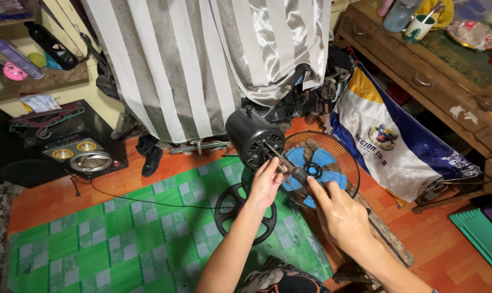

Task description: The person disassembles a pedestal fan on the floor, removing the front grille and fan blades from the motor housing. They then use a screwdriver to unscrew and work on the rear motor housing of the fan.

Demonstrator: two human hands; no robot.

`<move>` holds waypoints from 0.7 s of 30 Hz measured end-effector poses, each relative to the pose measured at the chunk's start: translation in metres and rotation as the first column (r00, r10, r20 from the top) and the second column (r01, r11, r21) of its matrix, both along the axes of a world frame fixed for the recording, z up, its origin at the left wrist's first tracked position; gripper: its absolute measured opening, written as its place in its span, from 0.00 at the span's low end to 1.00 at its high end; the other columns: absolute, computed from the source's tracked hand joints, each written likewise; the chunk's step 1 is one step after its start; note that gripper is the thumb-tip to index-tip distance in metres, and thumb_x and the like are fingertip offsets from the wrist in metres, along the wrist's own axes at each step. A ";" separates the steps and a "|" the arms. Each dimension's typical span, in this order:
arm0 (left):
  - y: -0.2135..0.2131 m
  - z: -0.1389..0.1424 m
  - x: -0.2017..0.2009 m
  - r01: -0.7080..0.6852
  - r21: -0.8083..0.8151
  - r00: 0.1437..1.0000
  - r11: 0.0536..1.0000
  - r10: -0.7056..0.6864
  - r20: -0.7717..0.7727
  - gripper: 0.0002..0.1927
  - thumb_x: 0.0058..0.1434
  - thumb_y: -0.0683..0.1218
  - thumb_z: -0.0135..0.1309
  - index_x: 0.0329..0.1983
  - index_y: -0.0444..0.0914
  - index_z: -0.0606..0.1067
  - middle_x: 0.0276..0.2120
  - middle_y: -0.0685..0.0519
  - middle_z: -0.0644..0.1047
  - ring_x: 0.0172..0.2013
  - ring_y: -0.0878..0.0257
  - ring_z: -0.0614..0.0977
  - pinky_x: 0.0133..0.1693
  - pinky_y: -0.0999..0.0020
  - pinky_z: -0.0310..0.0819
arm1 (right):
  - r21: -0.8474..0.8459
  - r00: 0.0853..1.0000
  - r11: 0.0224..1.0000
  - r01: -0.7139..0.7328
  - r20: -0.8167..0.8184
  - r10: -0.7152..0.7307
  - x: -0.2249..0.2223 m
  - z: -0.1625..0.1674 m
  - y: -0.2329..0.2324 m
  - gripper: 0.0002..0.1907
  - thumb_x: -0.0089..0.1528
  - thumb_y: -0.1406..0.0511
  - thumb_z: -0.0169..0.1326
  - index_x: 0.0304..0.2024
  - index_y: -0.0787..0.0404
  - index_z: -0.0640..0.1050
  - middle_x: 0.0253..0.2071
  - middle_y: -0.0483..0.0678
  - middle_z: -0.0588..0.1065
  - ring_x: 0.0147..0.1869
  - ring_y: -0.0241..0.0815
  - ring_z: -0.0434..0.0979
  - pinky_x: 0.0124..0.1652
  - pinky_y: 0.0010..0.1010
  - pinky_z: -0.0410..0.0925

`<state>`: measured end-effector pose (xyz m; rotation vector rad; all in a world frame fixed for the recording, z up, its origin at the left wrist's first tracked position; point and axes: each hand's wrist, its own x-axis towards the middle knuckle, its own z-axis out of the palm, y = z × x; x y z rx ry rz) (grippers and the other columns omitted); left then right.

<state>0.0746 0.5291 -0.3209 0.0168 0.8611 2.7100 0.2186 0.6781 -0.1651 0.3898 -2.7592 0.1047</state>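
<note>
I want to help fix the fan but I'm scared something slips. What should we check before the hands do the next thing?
1. Left hand steadying the black fan motor at its shaft: ok.
2. Right hand gripping the screwdriver: ok.
3. Screwdriver tip seated in a screw: cannot tell, too small.
4. Blue fan blade lying in the wire guard, off the motor: ok.
5. Round black base flat on the green checked mat: ok.
6. Fan unplugged: cannot tell; the black cord runs out of sight.
</note>
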 end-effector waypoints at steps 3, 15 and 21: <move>0.000 0.001 0.002 0.001 0.010 1.000 1.000 -0.001 0.004 0.11 0.72 0.49 0.48 0.41 0.37 0.75 0.29 0.58 0.74 0.21 0.72 0.67 0.45 0.69 0.79 | 0.078 0.997 0.997 -0.010 -0.078 0.016 0.000 0.005 0.000 0.34 0.54 0.70 0.57 0.64 0.49 0.73 0.34 0.48 0.70 0.32 0.46 0.75 0.27 0.38 0.71; 0.005 -0.006 -0.005 -0.007 0.027 1.000 1.000 0.006 0.015 0.10 0.73 0.48 0.50 0.40 0.37 0.74 0.30 0.57 0.75 0.22 0.72 0.69 0.42 0.70 0.76 | 0.042 0.973 0.998 -0.049 -0.225 0.057 -0.004 0.006 -0.004 0.36 0.47 0.75 0.56 0.58 0.46 0.79 0.52 0.47 0.76 0.38 0.46 0.73 0.29 0.34 0.72; 0.004 -0.005 -0.007 -0.014 -0.002 1.000 1.000 0.014 0.000 0.11 0.73 0.49 0.50 0.40 0.37 0.74 0.31 0.56 0.75 0.23 0.71 0.69 0.41 0.71 0.74 | -0.159 0.997 0.986 -0.044 -0.072 0.033 -0.007 0.002 0.000 0.33 0.55 0.66 0.58 0.65 0.52 0.69 0.54 0.57 0.70 0.46 0.55 0.77 0.34 0.41 0.74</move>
